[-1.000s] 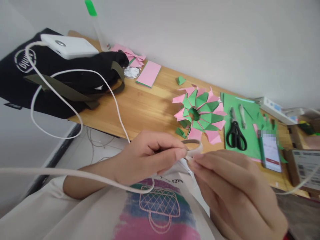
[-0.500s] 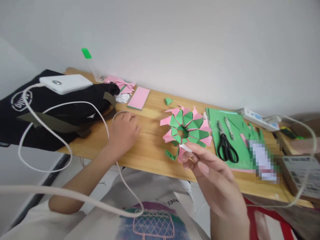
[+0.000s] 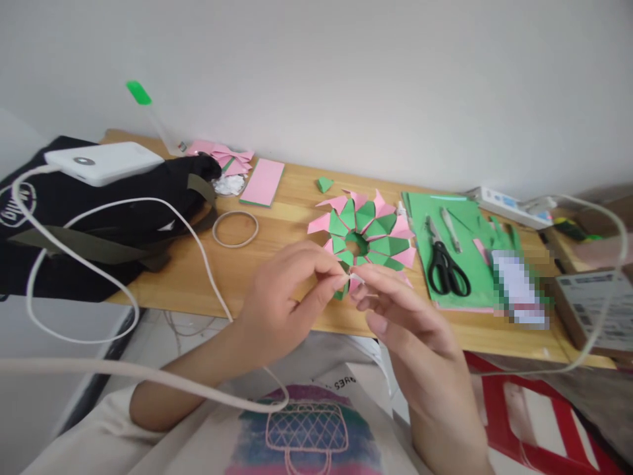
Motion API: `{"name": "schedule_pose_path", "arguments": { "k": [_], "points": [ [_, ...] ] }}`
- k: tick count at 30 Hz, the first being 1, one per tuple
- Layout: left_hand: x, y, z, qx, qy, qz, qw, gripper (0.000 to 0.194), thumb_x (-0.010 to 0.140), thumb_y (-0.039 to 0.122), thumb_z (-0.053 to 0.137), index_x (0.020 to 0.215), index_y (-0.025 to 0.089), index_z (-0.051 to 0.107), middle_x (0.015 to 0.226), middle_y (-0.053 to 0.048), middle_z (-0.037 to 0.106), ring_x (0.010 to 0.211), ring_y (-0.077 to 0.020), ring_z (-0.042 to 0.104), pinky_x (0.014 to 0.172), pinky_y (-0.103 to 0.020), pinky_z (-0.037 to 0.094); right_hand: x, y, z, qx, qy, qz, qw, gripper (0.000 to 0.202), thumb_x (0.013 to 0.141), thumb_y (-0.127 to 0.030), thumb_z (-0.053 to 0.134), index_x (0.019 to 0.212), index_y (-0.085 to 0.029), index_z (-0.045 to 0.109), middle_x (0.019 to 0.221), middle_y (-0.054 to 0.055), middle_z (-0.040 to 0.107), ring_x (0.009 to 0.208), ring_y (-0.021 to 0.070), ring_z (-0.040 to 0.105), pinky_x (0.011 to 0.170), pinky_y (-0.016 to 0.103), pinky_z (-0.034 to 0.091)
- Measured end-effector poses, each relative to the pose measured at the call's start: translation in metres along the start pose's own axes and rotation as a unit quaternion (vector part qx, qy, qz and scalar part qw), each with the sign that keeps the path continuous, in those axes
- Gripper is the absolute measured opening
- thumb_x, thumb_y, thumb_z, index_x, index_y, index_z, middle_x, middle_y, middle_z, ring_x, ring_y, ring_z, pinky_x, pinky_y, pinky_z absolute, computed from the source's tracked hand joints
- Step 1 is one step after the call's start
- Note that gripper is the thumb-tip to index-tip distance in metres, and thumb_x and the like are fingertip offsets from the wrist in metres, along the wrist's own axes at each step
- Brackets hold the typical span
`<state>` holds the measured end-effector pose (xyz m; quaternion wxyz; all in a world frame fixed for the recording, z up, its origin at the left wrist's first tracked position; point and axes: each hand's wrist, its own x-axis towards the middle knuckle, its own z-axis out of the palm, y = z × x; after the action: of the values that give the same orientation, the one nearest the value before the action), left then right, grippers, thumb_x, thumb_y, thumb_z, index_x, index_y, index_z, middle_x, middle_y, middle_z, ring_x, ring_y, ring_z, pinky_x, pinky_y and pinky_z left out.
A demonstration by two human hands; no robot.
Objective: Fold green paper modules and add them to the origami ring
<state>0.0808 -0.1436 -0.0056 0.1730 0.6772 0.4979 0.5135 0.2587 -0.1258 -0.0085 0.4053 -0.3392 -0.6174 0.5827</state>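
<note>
In front of me the fingertips of both hands meet over a small white strip (image 3: 356, 279). My left hand (image 3: 281, 297) is closed, thumb and index finger pinching the strip's left end. On the right end, the strip lies at the index and middle fingertips of my right hand (image 3: 415, 323), whose thumb stands apart. Just beyond my fingers, a ring of folded green and pink paper pieces (image 3: 366, 214) rests on the table. Its near edge is partly hidden by my hands.
Scissors (image 3: 445, 270) and a cutter (image 3: 450, 227) lie on green paper sheets (image 3: 425, 221). A black bag (image 3: 123, 218) with a white power bank (image 3: 103, 163) is left, and a beige ring (image 3: 236, 229) lies beside it. White cables loop across the front.
My left hand has left the table beside the beige ring, moved right and pinched the white strip at my right fingertips. The view has shifted slightly.
</note>
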Motion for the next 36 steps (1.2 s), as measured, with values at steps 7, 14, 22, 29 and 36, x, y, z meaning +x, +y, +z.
{"name": "schedule_pose_path", "arguments": {
  "k": [7, 14, 22, 29, 36],
  "points": [
    [-0.014, -0.001, 0.004, 0.102, 0.061, 0.09, 0.989, 0.011, 0.089, 0.011, 0.055, 0.091, 0.021, 0.059, 0.085, -0.001, 0.069, 0.08, -0.0149, 0.063, 0.075, -0.029, 0.052, -0.008, 0.002, 0.012, -0.036, 0.024, -0.012, 0.999, 0.049, 0.089, -0.024, 0.059, 0.136, -0.037, 0.052, 0.109, 0.003, 0.066, 0.089, 0.016, 0.064, 0.082, 0.034, 0.058],
    [-0.021, 0.005, 0.005, 0.074, 0.067, 0.06, 0.993, 0.013, 0.088, 0.011, 0.057, 0.091, 0.023, 0.06, 0.085, 0.0, 0.069, 0.078, -0.0145, 0.063, 0.073, -0.029, 0.054, -0.003, 0.0, 0.005, -0.193, 0.109, -0.104, 0.97, 0.031, 0.083, -0.021, 0.069, 0.113, -0.029, 0.066, 0.108, 0.004, 0.064, 0.096, 0.0176, 0.062, 0.086, 0.036, 0.055],
    [-0.026, 0.007, 0.002, -0.028, 0.045, 0.012, 0.999, 0.016, 0.09, 0.014, 0.057, 0.098, 0.024, 0.065, 0.089, -0.002, 0.069, 0.077, -0.0143, 0.064, 0.071, -0.028, 0.055, -0.002, -0.001, 0.005, -0.227, 0.062, -0.189, 0.953, 0.022, 0.083, -0.004, 0.063, 0.094, -0.023, 0.066, 0.089, 0.001, 0.066, 0.086, 0.0165, 0.064, 0.079, 0.034, 0.052],
    [-0.037, -0.008, 0.003, -0.014, 0.072, -0.013, 0.997, 0.024, 0.09, 0.009, 0.054, 0.104, 0.024, 0.067, 0.101, -0.003, 0.072, 0.091, -0.0152, 0.067, 0.081, -0.03, 0.055, 0.004, -0.001, 0.003, -0.273, -0.02, -0.199, 0.941, 0.018, 0.085, -0.006, 0.062, 0.093, -0.022, 0.062, 0.087, 0.001, 0.066, 0.082, 0.0152, 0.063, 0.072, 0.031, 0.051],
    [-0.025, -0.067, 0.007, 0.088, 0.102, -0.055, 0.989, 0.015, 0.089, 0.013, 0.059, 0.1, 0.019, 0.068, 0.096, -0.003, 0.072, 0.09, -0.0161, 0.067, 0.081, -0.03, 0.053, 0.03, 0.006, -0.012, -0.311, 0.021, -0.136, 0.94, 0.009, 0.09, -0.015, 0.058, 0.09, -0.023, 0.061, 0.092, 0.002, 0.066, 0.088, 0.0152, 0.063, 0.077, 0.029, 0.052]
  ]
}}
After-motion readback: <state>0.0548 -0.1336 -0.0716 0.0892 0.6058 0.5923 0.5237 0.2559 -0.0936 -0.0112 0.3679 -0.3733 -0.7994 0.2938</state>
